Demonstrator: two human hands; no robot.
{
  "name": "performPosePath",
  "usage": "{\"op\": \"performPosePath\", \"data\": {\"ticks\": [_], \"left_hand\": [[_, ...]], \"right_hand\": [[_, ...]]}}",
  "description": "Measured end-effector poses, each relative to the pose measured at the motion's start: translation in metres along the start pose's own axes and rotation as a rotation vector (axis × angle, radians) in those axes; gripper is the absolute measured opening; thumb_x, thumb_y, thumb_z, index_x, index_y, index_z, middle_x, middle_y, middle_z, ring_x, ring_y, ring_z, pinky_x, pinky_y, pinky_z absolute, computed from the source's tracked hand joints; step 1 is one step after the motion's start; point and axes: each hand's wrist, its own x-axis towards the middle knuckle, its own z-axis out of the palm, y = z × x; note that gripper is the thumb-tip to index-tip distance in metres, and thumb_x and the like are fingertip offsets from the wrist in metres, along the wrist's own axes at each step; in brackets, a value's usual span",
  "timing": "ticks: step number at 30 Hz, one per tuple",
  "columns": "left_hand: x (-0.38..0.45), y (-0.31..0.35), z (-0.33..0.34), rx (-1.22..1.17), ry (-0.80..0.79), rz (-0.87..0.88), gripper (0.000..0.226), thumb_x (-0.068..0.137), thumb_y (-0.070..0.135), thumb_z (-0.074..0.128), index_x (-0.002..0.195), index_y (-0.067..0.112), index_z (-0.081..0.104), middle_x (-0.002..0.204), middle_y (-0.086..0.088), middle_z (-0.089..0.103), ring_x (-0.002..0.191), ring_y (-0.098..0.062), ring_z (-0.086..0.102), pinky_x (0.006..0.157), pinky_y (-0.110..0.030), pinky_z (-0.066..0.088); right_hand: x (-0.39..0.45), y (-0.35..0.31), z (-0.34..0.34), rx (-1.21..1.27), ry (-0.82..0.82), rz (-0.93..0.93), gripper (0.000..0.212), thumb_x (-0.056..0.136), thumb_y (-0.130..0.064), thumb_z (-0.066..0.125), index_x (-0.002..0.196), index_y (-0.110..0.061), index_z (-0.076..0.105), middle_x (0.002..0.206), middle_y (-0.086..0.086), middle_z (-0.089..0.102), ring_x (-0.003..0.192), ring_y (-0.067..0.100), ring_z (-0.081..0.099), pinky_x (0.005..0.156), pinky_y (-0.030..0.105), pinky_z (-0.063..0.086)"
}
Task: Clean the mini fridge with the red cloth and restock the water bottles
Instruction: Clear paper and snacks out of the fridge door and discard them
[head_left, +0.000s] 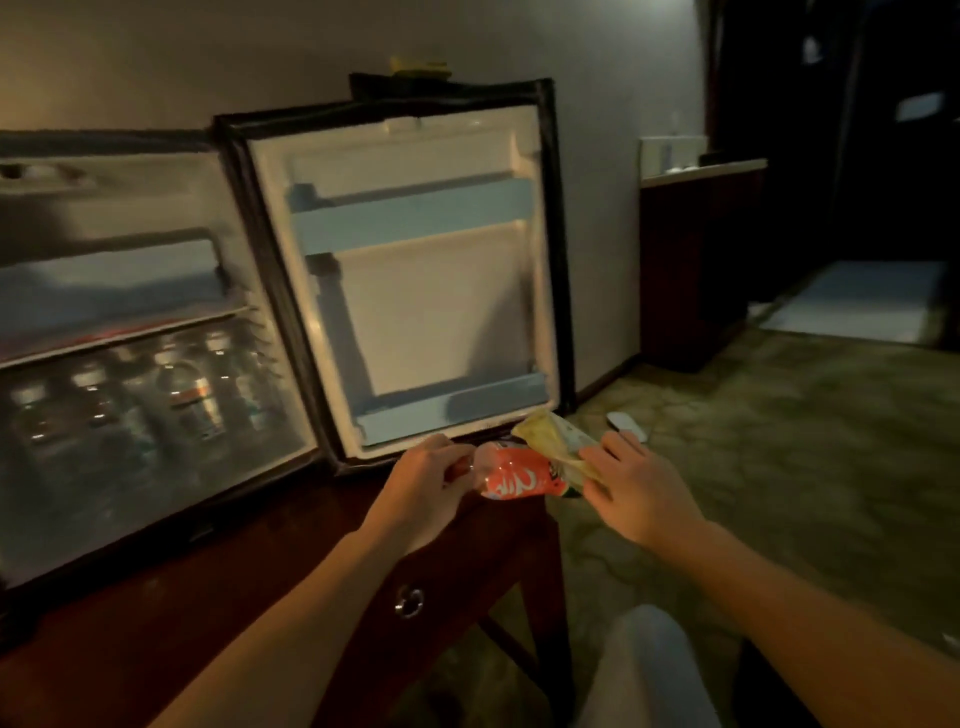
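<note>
The mini fridge (156, 208) stands open on a dark wooden table, its door (431, 312) swung out to the right with bare blue shelves. Several water bottles (192, 400) stand on the lower level inside, under a shelf. A strip of red shows along that shelf's front edge; I cannot tell whether it is the cloth. My left hand (421, 483) grips one end of an orange snack packet (514, 478) below the door's bottom edge. My right hand (634, 493) holds a yellow packet (550, 441) that overlaps the orange one.
The wooden table (260, 613) has a drawer with a ring pull (410, 603). A white slipper (628, 423) lies on the patterned carpet to the right. A dark cabinet (696, 260) stands against the wall. A yellow object (421, 66) rests on top of the fridge.
</note>
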Motion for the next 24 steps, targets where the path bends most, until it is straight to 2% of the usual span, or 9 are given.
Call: {"op": "performPosePath", "data": {"ticks": [4,7,9,12,17,22,24], "left_hand": [[0.027,0.028,0.059,-0.051,-0.110,0.055,0.028,0.091,0.032,0.067,0.118,0.025,0.069,0.099,0.010,0.056,0.088,-0.004,0.053,0.078,-0.015,0.041],[0.041,0.047,0.101,-0.096,-0.179,0.077,0.028,0.090,0.032,0.068,0.118,0.028,0.069,0.100,0.011,0.056,0.089,-0.004,0.054,0.083,-0.023,0.046],[0.049,0.062,0.135,-0.113,-0.224,0.092,0.028,0.088,0.033,0.071,0.116,0.028,0.070,0.097,0.011,0.056,0.087,-0.005,0.055,0.083,-0.027,0.049],[0.056,0.084,0.189,-0.131,-0.303,0.130,0.030,0.087,0.034,0.071,0.115,0.024,0.070,0.094,0.010,0.057,0.086,-0.004,0.055,0.079,-0.021,0.047],[0.066,0.117,0.276,-0.210,-0.454,0.134,0.034,0.090,0.034,0.068,0.122,0.025,0.066,0.099,0.013,0.055,0.089,-0.001,0.054,0.083,-0.020,0.047],[0.076,0.141,0.357,-0.227,-0.519,0.111,0.034,0.089,0.034,0.069,0.121,0.021,0.067,0.098,0.008,0.055,0.091,-0.009,0.056,0.085,-0.028,0.049],[0.079,0.145,0.387,-0.238,-0.545,0.085,0.032,0.089,0.033,0.068,0.119,0.022,0.067,0.098,0.007,0.055,0.090,-0.010,0.057,0.084,-0.029,0.049]], "right_hand": [[-0.044,0.049,-0.003,-0.038,-0.087,0.156,0.030,0.077,-0.025,0.072,0.105,-0.015,0.066,0.094,-0.001,0.059,0.087,0.014,0.057,0.063,0.021,0.047],[-0.077,0.079,-0.006,-0.058,-0.139,0.263,0.029,0.078,-0.026,0.072,0.105,-0.018,0.064,0.094,-0.004,0.058,0.086,0.011,0.054,0.064,0.016,0.040],[-0.104,0.100,-0.004,-0.070,-0.146,0.320,0.029,0.076,-0.024,0.074,0.103,-0.016,0.065,0.092,-0.002,0.058,0.085,0.013,0.056,0.063,0.017,0.042],[-0.143,0.129,-0.001,-0.102,-0.194,0.395,0.028,0.078,-0.025,0.071,0.104,-0.016,0.066,0.092,-0.001,0.059,0.086,0.016,0.056,0.065,0.024,0.048],[-0.203,0.170,0.001,-0.140,-0.328,0.601,0.029,0.083,-0.036,0.065,0.109,-0.023,0.065,0.097,-0.005,0.060,0.087,0.012,0.057,0.067,0.024,0.052],[-0.247,0.213,0.010,-0.170,-0.436,0.760,0.031,0.080,-0.034,0.072,0.108,-0.024,0.067,0.092,-0.007,0.060,0.080,0.008,0.055,0.061,0.017,0.039],[-0.262,0.231,0.021,-0.157,-0.488,0.813,0.031,0.082,-0.033,0.070,0.112,-0.024,0.067,0.097,-0.006,0.059,0.084,0.009,0.053,0.064,0.019,0.038]]}}
